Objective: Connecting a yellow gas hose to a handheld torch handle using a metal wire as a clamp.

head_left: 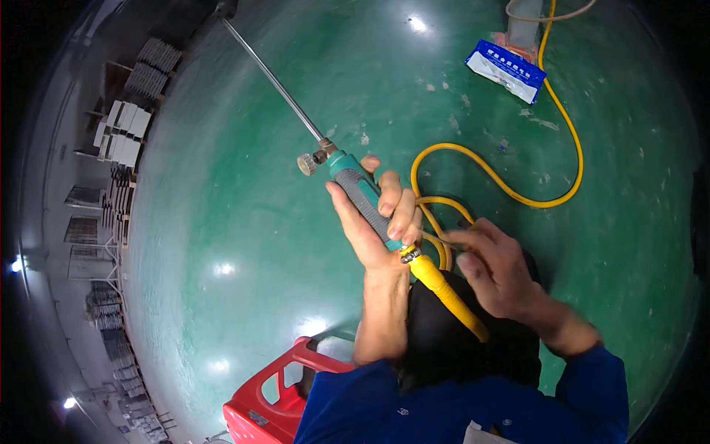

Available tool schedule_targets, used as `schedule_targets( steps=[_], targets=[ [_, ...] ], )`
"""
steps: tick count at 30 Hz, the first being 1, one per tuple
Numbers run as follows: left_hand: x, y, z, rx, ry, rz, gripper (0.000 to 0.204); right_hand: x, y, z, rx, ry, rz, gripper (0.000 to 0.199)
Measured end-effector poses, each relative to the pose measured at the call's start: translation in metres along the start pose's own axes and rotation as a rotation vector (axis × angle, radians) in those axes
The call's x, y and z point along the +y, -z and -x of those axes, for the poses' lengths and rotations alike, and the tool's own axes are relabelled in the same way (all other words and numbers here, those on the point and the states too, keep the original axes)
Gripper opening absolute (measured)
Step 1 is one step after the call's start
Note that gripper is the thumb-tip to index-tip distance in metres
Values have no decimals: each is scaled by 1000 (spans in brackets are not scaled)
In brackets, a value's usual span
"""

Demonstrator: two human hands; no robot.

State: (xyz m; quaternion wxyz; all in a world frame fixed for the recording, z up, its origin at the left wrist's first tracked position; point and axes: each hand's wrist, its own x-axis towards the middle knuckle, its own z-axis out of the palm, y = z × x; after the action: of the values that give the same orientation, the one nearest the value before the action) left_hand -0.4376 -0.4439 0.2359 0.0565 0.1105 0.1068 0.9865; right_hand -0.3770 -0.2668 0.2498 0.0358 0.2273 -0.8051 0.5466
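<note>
My left hand is wrapped around the green and grey handle of a blowtorch. Its long metal tube slants toward the upper left, ending in a dark head, and a round knurled valve knob sticks out beside the neck. A yellow hose joins the handle's lower end, where a metal hose clamp circles it. Close to that clamp, my right hand pinches a thin metal tool, its tip toward the clamp. Fingers hide most of this tool, so its kind cannot be told.
Yellow hose loops over the green floor to the right. A blue and white bag lies by a grey post at the upper right. A red plastic stool stands at lower left. Stacked panels line the left wall.
</note>
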Motion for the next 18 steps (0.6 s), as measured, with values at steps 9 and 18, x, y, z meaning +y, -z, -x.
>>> schedule_targets(
  steps=[9,18],
  targets=[
    [-1,-2,2,-39,-90,-57,52,1,59,-31,-209,445,313,25],
    [-1,-10,6,-69,-100,-136,54,-11,72,-54,-227,612,346,27]
  ],
)
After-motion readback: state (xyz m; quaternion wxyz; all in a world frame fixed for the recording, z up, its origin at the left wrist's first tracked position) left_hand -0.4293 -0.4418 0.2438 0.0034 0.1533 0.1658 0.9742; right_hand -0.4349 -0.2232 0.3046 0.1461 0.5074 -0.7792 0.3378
